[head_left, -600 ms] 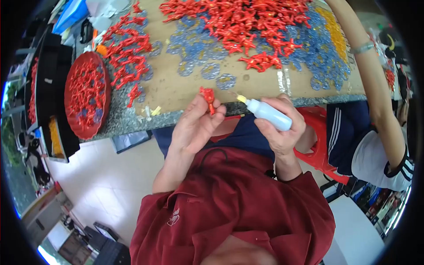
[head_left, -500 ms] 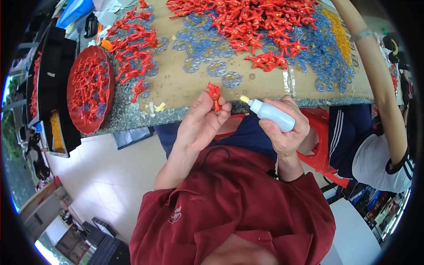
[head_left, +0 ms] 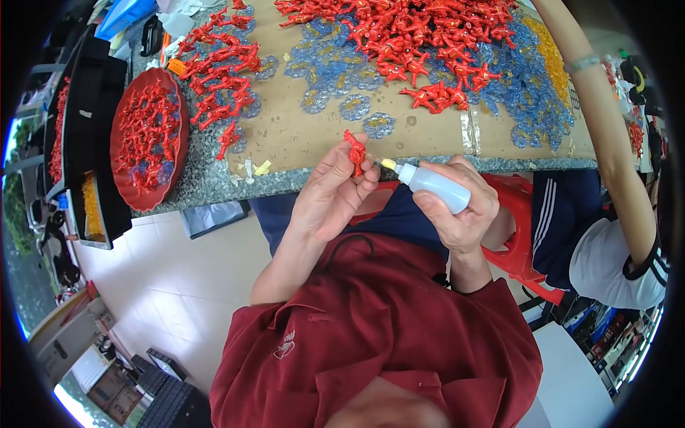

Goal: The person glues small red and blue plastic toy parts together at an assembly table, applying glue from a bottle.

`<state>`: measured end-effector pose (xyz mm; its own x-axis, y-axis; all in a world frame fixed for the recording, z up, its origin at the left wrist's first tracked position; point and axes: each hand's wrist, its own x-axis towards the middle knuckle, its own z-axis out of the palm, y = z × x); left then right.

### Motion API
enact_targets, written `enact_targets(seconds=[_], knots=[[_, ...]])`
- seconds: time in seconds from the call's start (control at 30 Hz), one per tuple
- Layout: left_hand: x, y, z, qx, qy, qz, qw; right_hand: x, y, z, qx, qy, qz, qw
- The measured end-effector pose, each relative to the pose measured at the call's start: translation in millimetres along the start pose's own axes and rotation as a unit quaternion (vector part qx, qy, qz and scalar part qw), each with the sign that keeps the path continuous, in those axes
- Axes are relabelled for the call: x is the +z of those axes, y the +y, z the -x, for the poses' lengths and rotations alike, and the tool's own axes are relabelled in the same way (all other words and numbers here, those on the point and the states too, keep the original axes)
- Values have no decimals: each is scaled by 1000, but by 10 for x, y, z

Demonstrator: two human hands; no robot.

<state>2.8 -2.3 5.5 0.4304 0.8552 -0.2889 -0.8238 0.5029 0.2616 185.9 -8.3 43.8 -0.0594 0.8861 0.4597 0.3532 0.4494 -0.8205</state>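
Note:
Pinched between the thumb and fingers of my left hand [head_left: 332, 189] is a small red figurine [head_left: 356, 153], held above the table's near edge. My right hand [head_left: 464, 203] wraps round a whitish squeeze bottle [head_left: 441, 188] with a yellow-collared thin nozzle. That bottle lies tilted, its tip pointing left at the figurine's lower part; whether they touch I cannot tell. Beyond my hands, a clear bluish disc [head_left: 378, 125] lies on the cardboard, with more such discs behind it. A large heap of red figurines [head_left: 428, 36] covers the far middle.
Figurines on discs stand in rows [head_left: 225, 78] at the left, beside a red oval tray [head_left: 119, 182] of figurines. Yellow pieces [head_left: 548, 53] lie at the far right. A co-worker's arm [head_left: 606, 121] reaches in on the right. Black bins [head_left: 107, 135] stand far left.
The figurine in my left hand has turned and shifted slightly right. The bottle has come a little left, bringing its nozzle up to the figurine.

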Motion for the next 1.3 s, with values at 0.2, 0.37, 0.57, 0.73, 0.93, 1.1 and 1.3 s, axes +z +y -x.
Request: enact_targets(seconds=[0.2,0.37,0.57,0.73,0.93,1.1,1.3], knots=[[10,-2,-6,-4,14,-9,1000,-19,-27,-7,-2,0,-23,1000],[26,-8,-4,5,25,-49,998,-9,-25,-5,1,-12,-14,1000],[-15,-1,4,1,-12,-13,1000,-83,33,24,83,56,-94,991],[-19,21,80,11,2,-38,999,47,276,-21,125,111,-20,986],[-19,43,129,18,10,-55,998,224,490,-135,99,93,89,987],[-31,54,176,32,29,-66,997,196,349,-6,8,181,178,967],[-21,77,221,55,37,-90,994,585,205,-71,-29,10,211,977]])
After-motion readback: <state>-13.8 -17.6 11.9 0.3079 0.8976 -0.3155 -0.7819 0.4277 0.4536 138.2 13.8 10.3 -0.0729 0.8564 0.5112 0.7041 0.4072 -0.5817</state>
